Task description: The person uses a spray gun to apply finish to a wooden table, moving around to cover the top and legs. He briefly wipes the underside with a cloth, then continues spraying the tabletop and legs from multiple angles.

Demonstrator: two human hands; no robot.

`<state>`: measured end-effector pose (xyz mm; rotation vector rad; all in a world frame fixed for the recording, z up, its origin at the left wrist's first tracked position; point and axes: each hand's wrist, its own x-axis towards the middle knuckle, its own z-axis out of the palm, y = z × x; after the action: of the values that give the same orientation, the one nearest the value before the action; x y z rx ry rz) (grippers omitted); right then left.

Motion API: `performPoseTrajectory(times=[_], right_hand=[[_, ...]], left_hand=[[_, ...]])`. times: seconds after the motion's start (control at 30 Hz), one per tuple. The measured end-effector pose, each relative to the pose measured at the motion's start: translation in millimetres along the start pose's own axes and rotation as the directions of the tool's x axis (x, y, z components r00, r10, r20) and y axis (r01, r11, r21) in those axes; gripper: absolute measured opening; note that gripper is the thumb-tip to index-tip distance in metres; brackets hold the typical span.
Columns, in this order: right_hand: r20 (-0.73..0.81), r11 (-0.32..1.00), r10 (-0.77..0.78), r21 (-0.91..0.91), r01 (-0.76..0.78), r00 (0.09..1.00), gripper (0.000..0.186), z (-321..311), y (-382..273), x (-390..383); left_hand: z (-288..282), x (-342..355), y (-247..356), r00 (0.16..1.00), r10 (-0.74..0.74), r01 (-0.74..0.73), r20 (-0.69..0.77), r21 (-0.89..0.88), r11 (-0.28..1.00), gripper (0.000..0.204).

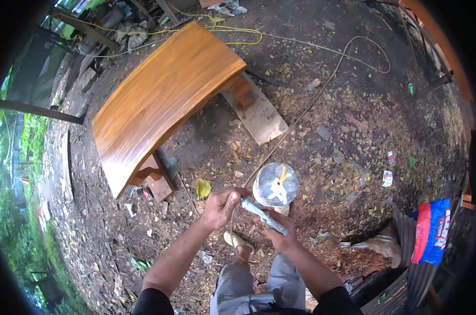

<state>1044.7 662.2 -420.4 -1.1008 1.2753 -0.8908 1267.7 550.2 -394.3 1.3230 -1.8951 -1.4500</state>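
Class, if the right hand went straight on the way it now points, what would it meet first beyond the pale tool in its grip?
Most likely the left hand, by the far end of the pale tool; depth is unclear, so the right hand might pass above or below.

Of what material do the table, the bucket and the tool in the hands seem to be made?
Table: apparently wood, with glossy, varnish-like finish; flowing grain and bright sheen suggest this.
Bucket: probably plastic, judging by its smooth, whitish rim; the grey top is dull and stained.
Tool: perhaps dull metal, from its silvery-grey colour; too small to be sure.
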Motion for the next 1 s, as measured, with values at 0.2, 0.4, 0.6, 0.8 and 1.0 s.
performPoseTrajectory(times=[0.2,0.4,0.6,0.8,1.0], right_hand=[[0.021,0.995,-0.064,0.082,0.062,0.998,0.043,-14.3,20.3,6.4],[0.05,0.955,-0.293,-0.02,0.295,0.955,0.041,-28.7,33.8,18.1],[-0.002,0.822,-0.537,-0.225,0.523,0.844,0.035,-32.8,50.3,27.8],[-0.023,0.798,-0.566,-0.263,0.541,0.824,0.035,-24.4,65.9,45.1],[-0.121,0.97,-0.075,0.223,0.101,0.99,0.043,-17.0,100.5,97.7]], left_hand=[[18.5,8.2,-12.0,0.974,0.224,-0.223,-0.032,0.044,0.974,0.044],[25.1,16.5,-16.2,0.991,-0.1,0.098,0.084,0.034,0.995,0.046],[23.6,26.2,-2.2,0.935,-0.338,0.317,0.106,0.17,0.933,0.043],[31.4,36.3,-17.0,0.831,-0.555,0.551,0.035,0.086,0.83,0.064],[75.6,21.6,-111.1,0.922,-0.387,0.346,-0.012,-0.426,0.836,0.064]])
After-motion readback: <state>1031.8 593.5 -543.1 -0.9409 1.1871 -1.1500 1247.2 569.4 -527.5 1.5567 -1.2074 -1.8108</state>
